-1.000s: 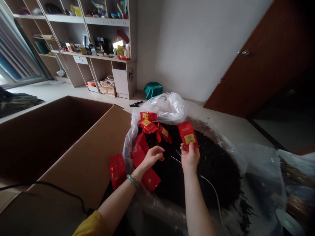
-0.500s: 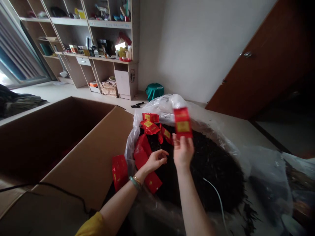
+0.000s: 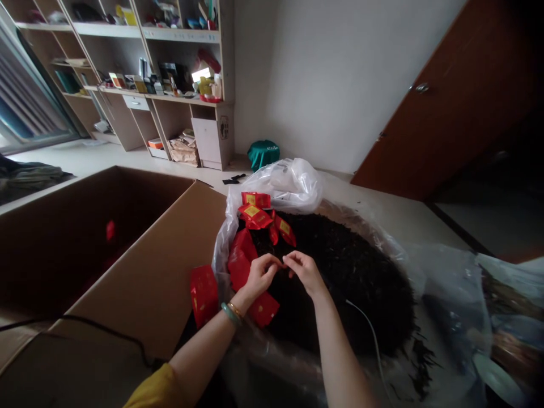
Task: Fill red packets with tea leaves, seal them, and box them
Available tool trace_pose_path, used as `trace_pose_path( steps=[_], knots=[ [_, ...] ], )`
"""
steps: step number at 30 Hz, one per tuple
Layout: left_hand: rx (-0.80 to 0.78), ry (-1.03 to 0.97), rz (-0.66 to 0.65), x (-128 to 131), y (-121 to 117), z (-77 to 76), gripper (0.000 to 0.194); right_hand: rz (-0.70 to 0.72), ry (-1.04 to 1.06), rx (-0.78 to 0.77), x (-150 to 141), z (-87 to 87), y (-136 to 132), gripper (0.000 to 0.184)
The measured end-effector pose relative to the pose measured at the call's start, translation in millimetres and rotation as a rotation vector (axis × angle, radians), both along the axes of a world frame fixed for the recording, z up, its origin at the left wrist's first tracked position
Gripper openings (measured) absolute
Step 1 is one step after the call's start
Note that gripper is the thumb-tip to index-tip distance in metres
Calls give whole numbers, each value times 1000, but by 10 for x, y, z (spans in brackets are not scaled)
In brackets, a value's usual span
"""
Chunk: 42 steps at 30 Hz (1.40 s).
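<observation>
My left hand [image 3: 260, 276], with a green bangle at its wrist, hovers over the near left of a heap of dark dried leaves [image 3: 348, 272]. Its thumb and fingers are pinched together. Meeting it fingertip to fingertip is my right hand [image 3: 306, 273], also pinched; anything between the fingers is too small to make out. Beyond the hands lie several filled red packets with yellow labels [image 3: 255, 216]. Flatter red pouches [image 3: 240, 262] lie beside and under my left hand, and another red pouch [image 3: 204, 294] rests outside the bag's rim. A small blurred red packet [image 3: 110, 230] shows inside the cardboard box [image 3: 187, 226].
Clear plastic sheeting [image 3: 293, 184] surrounds the leaves. A pale cord [image 3: 369, 328] crosses the heap at right, and a black cable [image 3: 106, 332] runs along the box. Shelving [image 3: 187, 105], a green-covered bin [image 3: 263, 154] and a brown door [image 3: 433, 102] stand behind.
The red packet that my right hand held up has left it, and a blurred red packet now shows in the box. My right hand has come down and left to meet my left hand.
</observation>
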<state>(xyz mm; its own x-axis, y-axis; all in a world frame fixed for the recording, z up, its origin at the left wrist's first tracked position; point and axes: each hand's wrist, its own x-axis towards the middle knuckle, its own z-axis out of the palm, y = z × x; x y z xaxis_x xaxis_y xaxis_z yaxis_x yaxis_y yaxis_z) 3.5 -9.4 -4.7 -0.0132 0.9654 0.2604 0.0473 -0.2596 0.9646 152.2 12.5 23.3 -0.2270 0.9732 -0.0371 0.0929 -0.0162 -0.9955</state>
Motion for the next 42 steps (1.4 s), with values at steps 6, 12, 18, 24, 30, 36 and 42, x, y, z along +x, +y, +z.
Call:
trace_pose_path(
  steps=[6, 12, 18, 24, 30, 36, 42],
  knots=[
    [14, -194, 202, -6, -57, 98, 11, 509, -419, -153, -186, -208, -197, 18],
    [82, -122, 211, 32, -27, 164, 11, 361, -327, -202, -153, -318, -124, 7],
    [342, 280, 276, -26, -1, 577, 17, 286, -69, -185, -119, -242, -93, 22],
    [341, 596, 512, -182, -127, 598, 20, 386, -63, -262, -153, -250, -131, 20],
    [148, 560, 515, 9, 71, 143, 55, 225, -14, -109, -110, -309, -37, 24],
    [146, 144, 622, 35, 260, 90, 46, 90, 71, -60, -97, -247, 0, 28],
    [-16, -56, 569, 78, 302, -5, 34, -292, -146, 322, -28, -182, 16, 26]
  ],
)
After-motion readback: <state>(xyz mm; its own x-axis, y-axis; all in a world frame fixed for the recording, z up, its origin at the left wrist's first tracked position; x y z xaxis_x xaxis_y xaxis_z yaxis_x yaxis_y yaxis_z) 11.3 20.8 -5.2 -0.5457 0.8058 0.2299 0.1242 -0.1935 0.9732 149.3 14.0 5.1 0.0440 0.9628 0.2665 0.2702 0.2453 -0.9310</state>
